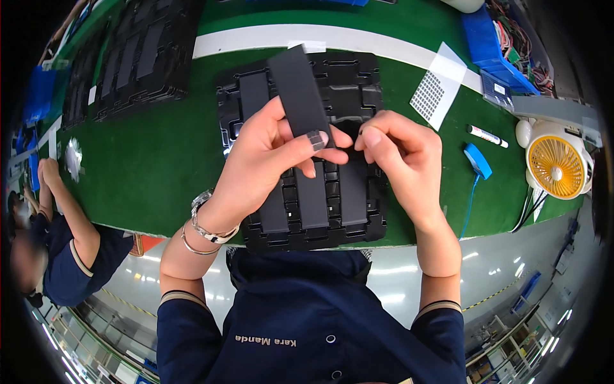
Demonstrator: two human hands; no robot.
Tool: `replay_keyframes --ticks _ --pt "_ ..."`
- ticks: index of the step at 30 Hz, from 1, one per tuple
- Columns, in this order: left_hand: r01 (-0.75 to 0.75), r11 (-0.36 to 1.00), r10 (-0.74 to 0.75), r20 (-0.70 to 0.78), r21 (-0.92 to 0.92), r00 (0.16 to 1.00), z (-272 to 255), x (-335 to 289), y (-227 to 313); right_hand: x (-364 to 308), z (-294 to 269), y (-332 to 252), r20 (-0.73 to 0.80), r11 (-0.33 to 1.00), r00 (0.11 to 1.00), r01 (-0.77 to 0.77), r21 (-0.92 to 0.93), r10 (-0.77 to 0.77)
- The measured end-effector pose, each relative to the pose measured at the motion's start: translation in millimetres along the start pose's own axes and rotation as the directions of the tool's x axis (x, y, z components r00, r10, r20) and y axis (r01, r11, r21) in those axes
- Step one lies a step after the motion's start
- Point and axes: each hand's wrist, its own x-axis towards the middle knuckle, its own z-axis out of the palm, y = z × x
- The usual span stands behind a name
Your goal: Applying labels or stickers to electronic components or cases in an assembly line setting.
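Note:
A flat, matte black rectangular bar [298, 89] is gripped in my left hand [259, 150], tilted with its far end leaning left. Dark tape wraps the thumb tip of that hand. Close to the bar's near end, my right hand [406, 153] has thumb and forefinger pinched together; anything between them is too small to make out. Both hands are above a black moulded tray [358, 65] at the table's front edge. Similar black bars [312, 201] lie side by side in its slots, partly hidden by my hands.
Right of the tray lie a white sheet of small dark labels [438, 86], a marker [487, 136], a blue corded item [477, 161] and a yellow-and-white fan [555, 168]. A blue bin [499, 51] holds wires. More black trays [144, 57] stand far left; a co-worker [77, 243] is at left.

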Motion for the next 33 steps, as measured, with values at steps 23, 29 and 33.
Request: replay_keyframes --ticks 23,29,33 --pt "0.0 0.998 -0.003 0.048 0.056 0.999 1.9 -12.5 -3.3 1.0 2.9 -7.8 0.17 0.992 0.978 -0.125 -0.007 0.124" --pt "-0.033 0.998 0.03 0.046 0.058 0.998 3.0 -13.5 -6.8 -0.2 3.6 -5.9 0.173 0.989 0.975 -0.144 0.029 0.137" --pt "-0.035 0.995 0.03 0.056 0.09 0.998 1.8 -13.3 -6.8 -0.6 3.7 -6.8 0.171 0.987 0.974 -0.159 0.037 0.15"
